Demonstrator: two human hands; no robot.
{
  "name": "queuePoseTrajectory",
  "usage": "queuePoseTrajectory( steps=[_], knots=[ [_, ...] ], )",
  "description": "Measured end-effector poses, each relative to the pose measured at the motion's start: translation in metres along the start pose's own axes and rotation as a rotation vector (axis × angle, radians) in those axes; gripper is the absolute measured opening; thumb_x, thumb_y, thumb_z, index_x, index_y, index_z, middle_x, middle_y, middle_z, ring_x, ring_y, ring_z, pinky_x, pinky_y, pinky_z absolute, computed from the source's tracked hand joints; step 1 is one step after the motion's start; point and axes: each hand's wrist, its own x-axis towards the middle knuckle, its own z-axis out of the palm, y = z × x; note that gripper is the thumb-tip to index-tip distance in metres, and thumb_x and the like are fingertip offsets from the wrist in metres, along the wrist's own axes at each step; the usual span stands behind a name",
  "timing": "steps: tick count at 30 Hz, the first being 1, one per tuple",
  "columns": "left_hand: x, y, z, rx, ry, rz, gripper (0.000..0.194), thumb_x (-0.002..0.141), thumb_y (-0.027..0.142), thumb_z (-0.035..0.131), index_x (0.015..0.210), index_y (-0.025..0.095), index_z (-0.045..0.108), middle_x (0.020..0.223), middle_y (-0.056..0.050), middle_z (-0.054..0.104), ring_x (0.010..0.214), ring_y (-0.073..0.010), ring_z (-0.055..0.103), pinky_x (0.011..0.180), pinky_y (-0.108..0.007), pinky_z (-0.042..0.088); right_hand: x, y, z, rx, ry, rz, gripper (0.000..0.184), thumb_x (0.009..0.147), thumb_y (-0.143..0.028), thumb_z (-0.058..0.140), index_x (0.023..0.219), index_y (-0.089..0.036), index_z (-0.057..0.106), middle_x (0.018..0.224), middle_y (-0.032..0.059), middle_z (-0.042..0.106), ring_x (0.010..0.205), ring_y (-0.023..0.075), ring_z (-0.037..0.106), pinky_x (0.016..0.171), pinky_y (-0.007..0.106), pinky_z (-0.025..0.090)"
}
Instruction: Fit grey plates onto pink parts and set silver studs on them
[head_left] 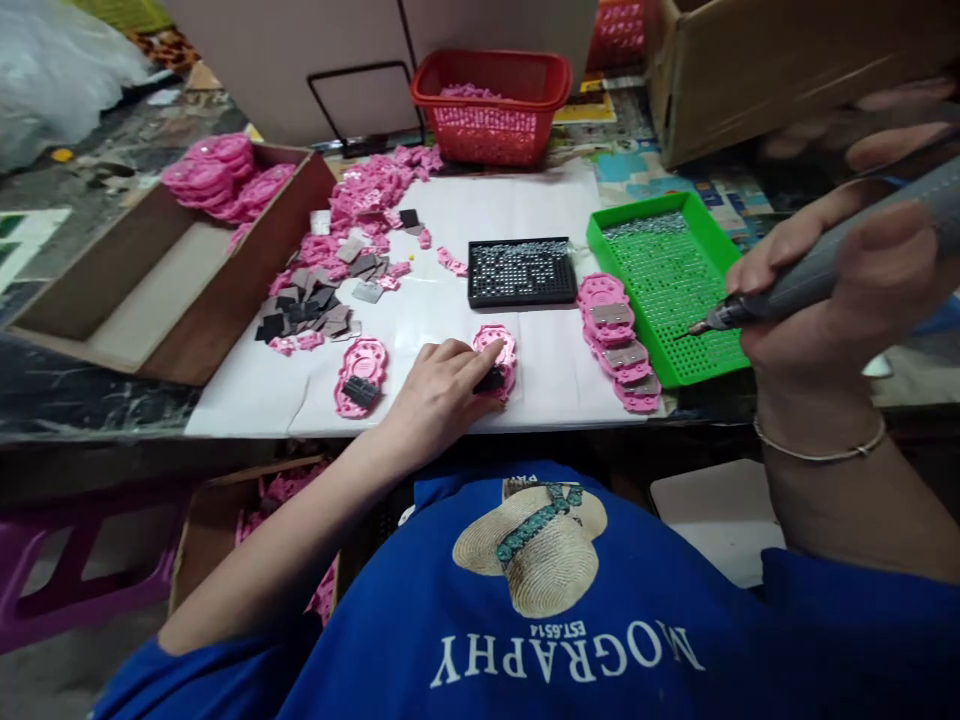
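The left hand is on a pink piece near the front edge of the white sheet. Its fingers reach over the top, maybe so the piece can't slide. A black part is by the fingertips. The thumb is hard to see, so nobody can tell if the hand is pinching or just pressing.

The right hand is closed around a fat grey tool. The tool leans, so its thin tip points down over the green tray. Little shiny bits sit in that tray's holes and in the black tray. Both trays are close by, which probably makes the bits easy to reach.

Another pink piece lies to the left with a black block on it. Pink pieces with shiny plates overlap beside the green tray, maybe to save room on the counter.
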Motion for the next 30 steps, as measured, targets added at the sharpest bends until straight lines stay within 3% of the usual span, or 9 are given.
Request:
queuePoseTrajectory(
  steps=[3,7,9,13,16,21,30],
  knots=[
    [0.024,0.025,0.013,-0.025,0.017,0.057,0.054,0.090,0.029,0.067,0.136,0.008,0.048,0.099,-0.011,0.073,0.094,-0.0260,0.059,0.077,-0.036,0.041,0.004,0.002,-0.005,-0.001,0.005,-0.161,0.028,0.073,-0.047,0.072,0.094,-0.028,0.070,0.052,-0.0057,0.045,0.037,0.0109,0.038,0.034,0.029,0.026],
    [0.039,0.042,0.021,-0.034,0.062,0.105,0.048,0.091,0.028,0.065,0.133,0.008,0.050,0.097,-0.011,0.073,0.090,-0.0261,0.061,0.072,-0.037,0.044,0.009,0.007,-0.022,-0.079,-0.014,-0.105,0.032,0.073,-0.046,0.076,0.098,-0.028,0.066,0.071,-0.0032,0.058,0.041,0.0112,0.045,0.037,0.031,0.032],
    [0.040,0.043,0.021,-0.048,0.095,0.103,0.049,0.091,0.031,0.065,0.133,0.010,0.051,0.104,-0.013,0.072,0.093,-0.0268,0.061,0.073,-0.038,0.048,0.010,0.009,-0.029,-0.133,-0.005,-0.060,0.031,0.075,-0.048,0.073,0.099,-0.031,0.064,0.079,-0.0029,0.061,0.043,0.0112,0.046,0.039,0.032,0.034],
    [0.038,0.039,0.021,-0.118,0.175,0.117,0.038,0.092,0.026,0.063,0.127,0.014,0.056,0.119,-0.015,0.067,0.098,-0.0250,0.061,0.080,-0.038,0.054,0.010,0.018,-0.035,-0.229,-0.028,0.018,0.029,0.078,-0.052,0.070,0.101,-0.037,0.061,0.064,-0.0052,0.052,0.046,0.0140,0.046,0.046,0.034,0.040],
    [0.037,0.038,0.022,-0.144,0.168,0.149,0.025,0.094,0.016,0.057,0.119,0.014,0.061,0.111,-0.012,0.070,0.092,-0.0214,0.060,0.078,-0.034,0.056,0.011,0.031,-0.037,-0.198,0.004,-0.027,0.032,0.076,-0.054,0.072,0.101,-0.036,0.060,0.060,-0.0064,0.048,0.043,0.0140,0.044,0.043,0.034,0.036],
    [0.037,0.038,0.026,-0.182,0.166,0.158,0.021,0.095,0.013,0.056,0.114,0.014,0.063,0.105,-0.010,0.071,0.089,-0.0190,0.060,0.077,-0.032,0.057,0.012,0.046,-0.043,-0.292,-0.009,0.007,0.044,0.075,-0.070,0.064,0.105,-0.040,0.054,0.063,-0.0060,0.050,0.046,0.0147,0.043,0.048,0.035,0.036],
    [0.034,0.035,0.026,-0.180,0.161,0.177,0.024,0.094,0.008,0.052,0.115,0.014,0.062,0.109,-0.012,0.069,0.093,-0.0200,0.060,0.077,-0.034,0.057,0.010,0.047,-0.046,-0.240,0.002,-0.003,0.036,0.075,-0.065,0.068,0.097,-0.039,0.055,0.064,-0.0067,0.051,0.044,0.0140,0.042,0.046,0.034,0.036]
  ],
)
